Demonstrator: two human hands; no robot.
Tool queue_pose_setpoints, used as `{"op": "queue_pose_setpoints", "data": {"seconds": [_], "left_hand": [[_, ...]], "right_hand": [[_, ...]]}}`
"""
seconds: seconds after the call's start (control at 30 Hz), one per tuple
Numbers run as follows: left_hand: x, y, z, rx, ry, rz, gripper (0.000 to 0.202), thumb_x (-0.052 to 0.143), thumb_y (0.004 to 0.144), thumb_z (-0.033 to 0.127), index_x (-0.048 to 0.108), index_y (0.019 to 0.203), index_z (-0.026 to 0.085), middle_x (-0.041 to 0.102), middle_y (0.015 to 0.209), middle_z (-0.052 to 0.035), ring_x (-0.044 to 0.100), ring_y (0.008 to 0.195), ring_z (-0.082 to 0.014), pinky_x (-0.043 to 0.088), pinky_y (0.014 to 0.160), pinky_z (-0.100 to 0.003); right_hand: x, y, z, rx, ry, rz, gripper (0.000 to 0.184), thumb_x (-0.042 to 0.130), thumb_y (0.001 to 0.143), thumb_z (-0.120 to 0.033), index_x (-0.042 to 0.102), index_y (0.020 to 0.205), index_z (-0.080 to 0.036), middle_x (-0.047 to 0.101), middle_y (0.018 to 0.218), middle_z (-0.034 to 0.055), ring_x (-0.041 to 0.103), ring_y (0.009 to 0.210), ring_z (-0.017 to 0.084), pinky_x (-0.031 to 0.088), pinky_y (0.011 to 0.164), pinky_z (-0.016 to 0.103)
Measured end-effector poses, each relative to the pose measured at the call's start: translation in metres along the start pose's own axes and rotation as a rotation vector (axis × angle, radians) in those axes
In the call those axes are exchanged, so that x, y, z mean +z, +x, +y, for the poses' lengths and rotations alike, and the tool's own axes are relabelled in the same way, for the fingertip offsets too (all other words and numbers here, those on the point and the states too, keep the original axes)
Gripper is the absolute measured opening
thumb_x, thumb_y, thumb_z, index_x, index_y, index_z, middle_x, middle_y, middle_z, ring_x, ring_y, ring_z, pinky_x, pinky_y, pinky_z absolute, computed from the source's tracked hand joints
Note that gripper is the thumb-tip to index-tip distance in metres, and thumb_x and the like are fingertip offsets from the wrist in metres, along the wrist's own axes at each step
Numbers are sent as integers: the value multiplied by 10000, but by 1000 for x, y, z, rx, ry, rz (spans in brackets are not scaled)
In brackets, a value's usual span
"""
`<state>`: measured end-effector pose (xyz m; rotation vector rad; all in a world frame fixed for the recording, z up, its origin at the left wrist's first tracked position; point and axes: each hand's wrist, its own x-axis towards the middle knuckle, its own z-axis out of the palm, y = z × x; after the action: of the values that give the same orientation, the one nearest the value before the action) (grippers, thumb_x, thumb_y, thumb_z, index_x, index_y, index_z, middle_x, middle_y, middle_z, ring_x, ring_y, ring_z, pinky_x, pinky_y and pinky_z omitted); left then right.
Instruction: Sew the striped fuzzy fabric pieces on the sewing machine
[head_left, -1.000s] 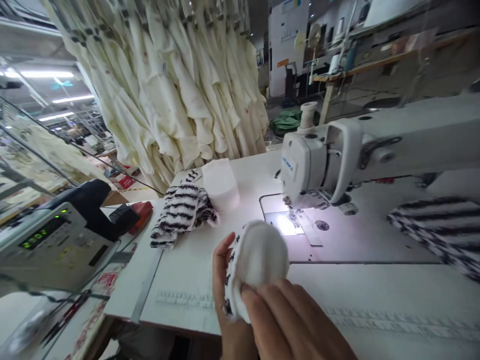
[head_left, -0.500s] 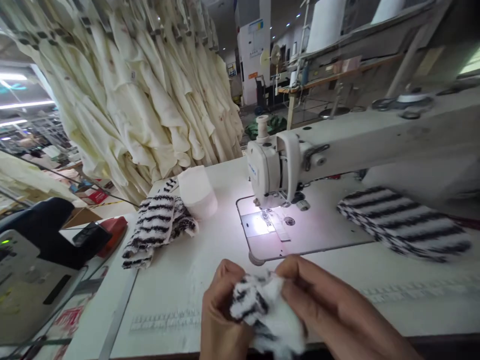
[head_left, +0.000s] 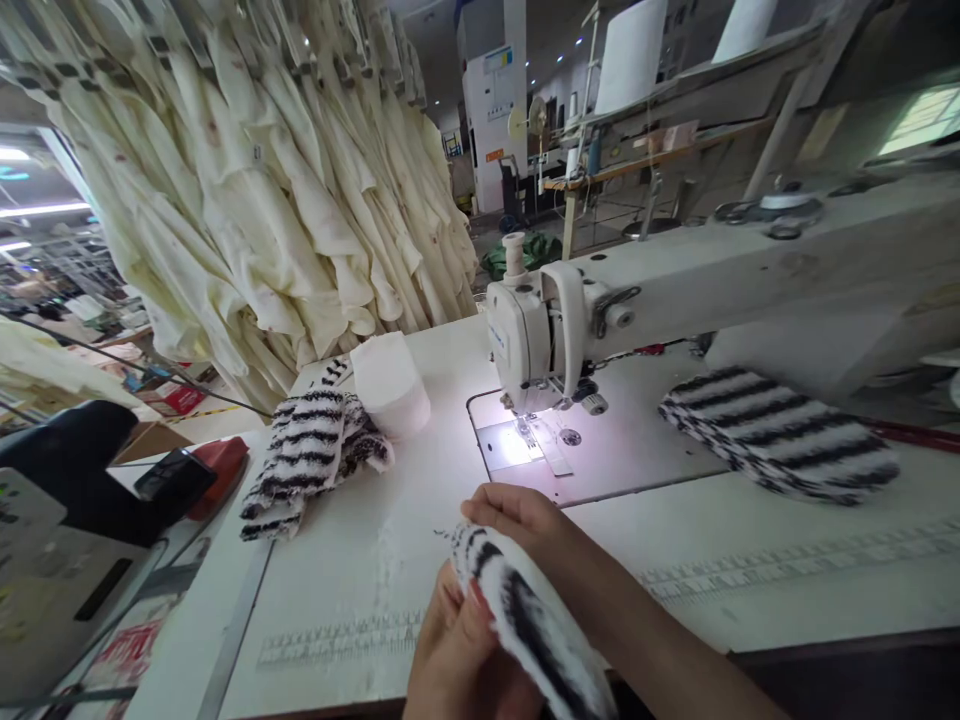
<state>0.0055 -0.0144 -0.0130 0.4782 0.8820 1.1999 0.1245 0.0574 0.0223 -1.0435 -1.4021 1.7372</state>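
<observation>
Between my hands, at the front of the sewing table, is a fuzzy black-and-white striped fabric piece (head_left: 529,610) with a curved outline. My left hand (head_left: 469,645) pinches its near lower edge, thumb on top. Closed on its far upper end is my right hand (head_left: 517,515), partly behind the fabric. Just beyond them stands a white sewing machine (head_left: 525,345) with its lamp lit over the needle plate. To its right lies a stack of striped fuzzy pieces (head_left: 780,430). On the left are more striped pieces (head_left: 307,450) beside a stack of plain white pieces (head_left: 390,385).
A ruler strip (head_left: 337,640) runs along the table's front edge. Cream garments (head_left: 300,200) hang from clips behind the table. A dark and grey device (head_left: 67,510) and a red object (head_left: 221,475) sit at the left. Thread cones (head_left: 634,55) stand at upper right.
The striped piece, bunched up before, now stretches out with its striped face and curved edge showing. My right hand has moved left to its far end. The view has shifted slightly.
</observation>
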Motion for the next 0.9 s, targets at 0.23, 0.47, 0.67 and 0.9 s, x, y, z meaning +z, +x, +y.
{"op": "queue_pose_setpoints", "data": {"seconds": [0.23,0.47,0.67,0.9], "left_hand": [[8,4,-4,67,-39,-111,322,757,704,474,715,892,216,708,769,-49,672,669,-196,550,586,-260],[12,13,6,237,2,-34,358,780,660,509,727,701,157,736,802,-82,542,443,-110,464,406,-213],[-7,7,16,370,516,422,285,754,717,469,716,872,232,710,766,-14,536,529,-89,387,452,-150],[3,-13,42,474,995,306,319,619,805,487,681,758,179,604,627,-29,540,621,-171,428,577,-228]], "right_hand": [[0,15,13,-42,18,19,376,555,752,-541,427,628,-209,390,574,-46,385,574,121,330,539,263],[-28,-19,-6,-246,-91,164,358,504,837,-565,608,904,-229,609,847,9,549,814,176,426,751,296],[-50,-36,-17,-228,-232,398,272,573,818,-490,625,780,-226,581,691,-14,544,673,148,427,601,237],[-32,-22,-8,-289,-294,262,274,563,812,-521,637,809,-258,606,704,-19,557,640,133,451,592,215]]}}
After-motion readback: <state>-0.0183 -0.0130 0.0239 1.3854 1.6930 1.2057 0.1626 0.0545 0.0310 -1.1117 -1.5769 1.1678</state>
